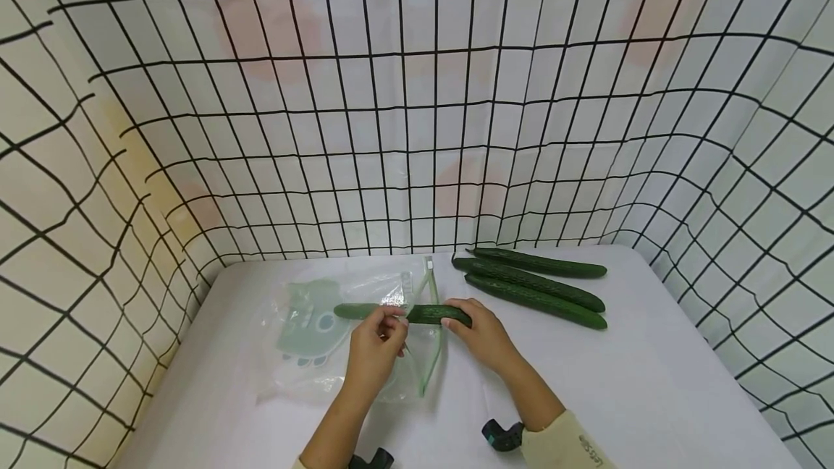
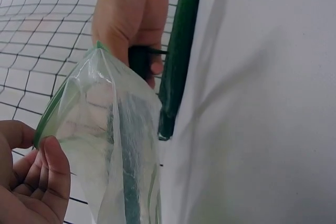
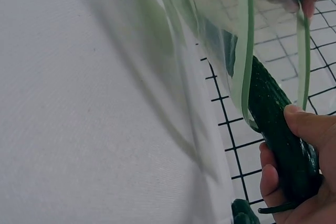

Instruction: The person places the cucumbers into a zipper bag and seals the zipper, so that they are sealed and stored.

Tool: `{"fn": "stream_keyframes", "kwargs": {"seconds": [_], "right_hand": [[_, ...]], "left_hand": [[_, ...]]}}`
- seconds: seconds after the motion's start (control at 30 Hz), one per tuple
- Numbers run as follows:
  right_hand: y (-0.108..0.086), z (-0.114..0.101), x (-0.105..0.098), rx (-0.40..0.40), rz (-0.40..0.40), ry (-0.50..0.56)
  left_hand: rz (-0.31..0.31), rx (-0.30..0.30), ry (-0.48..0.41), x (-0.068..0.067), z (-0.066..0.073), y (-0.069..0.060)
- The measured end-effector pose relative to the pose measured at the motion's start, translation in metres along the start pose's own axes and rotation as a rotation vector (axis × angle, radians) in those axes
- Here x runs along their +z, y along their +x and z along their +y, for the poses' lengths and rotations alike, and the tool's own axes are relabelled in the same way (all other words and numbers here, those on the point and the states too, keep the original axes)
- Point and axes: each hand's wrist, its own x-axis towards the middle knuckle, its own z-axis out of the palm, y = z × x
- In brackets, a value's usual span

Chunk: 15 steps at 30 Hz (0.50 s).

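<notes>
A clear zip bag (image 1: 306, 375) with a green monster print and a green zip edge lies on the table, its mouth spread towards the right. My left hand (image 1: 376, 346) pinches the bag's green rim between thumb and finger, plain in the left wrist view. My right hand (image 1: 485, 335) grips the stem end of a dark green cucumber (image 1: 430, 315). Its far part is inside the bag, seen through the plastic; the near part sticks out of the mouth. In the right wrist view, the thumb lies along the cucumber (image 3: 278, 124) beside the green zip strip (image 3: 244, 51).
Several more cucumbers (image 1: 534, 288) lie side by side at the back right of the white table (image 1: 586, 396). A black wire grid (image 1: 404, 121) stands around the back and both sides, with pale cloth behind it. Black wrist devices (image 1: 502, 436) sit at both wrists.
</notes>
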Motion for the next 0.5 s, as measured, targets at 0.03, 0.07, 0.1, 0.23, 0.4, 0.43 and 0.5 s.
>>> {"fn": "stream_keyframes", "kwargs": {"seconds": [0.03,0.07,0.1,0.23,0.4,0.43,0.5], "right_hand": [[0.0,0.001,0.001,0.0,0.0,0.0],[0.0,0.002,0.002,-0.001,0.0,-0.002],[0.0,0.003,0.003,-0.004,0.003,-0.006],[-0.001,0.008,0.006,-0.001,0.008,-0.017],[-0.001,0.011,0.008,0.004,-0.001,-0.011],[-0.001,0.012,0.008,0.005,-0.004,-0.013],[-0.001,0.013,0.009,0.004,-0.008,-0.013]], "left_hand": [[-0.002,0.0,-0.002,0.0,0.0,0.0],[-0.003,0.001,-0.003,0.0,0.001,-0.001],[-0.004,0.005,-0.006,0.0,0.002,-0.001],[-0.002,0.035,-0.011,-0.001,0.003,-0.002],[0.009,0.081,-0.006,-0.002,0.008,-0.003],[0.009,0.085,-0.009,-0.002,0.009,-0.003],[0.005,0.085,-0.016,-0.002,0.01,-0.004]]}}
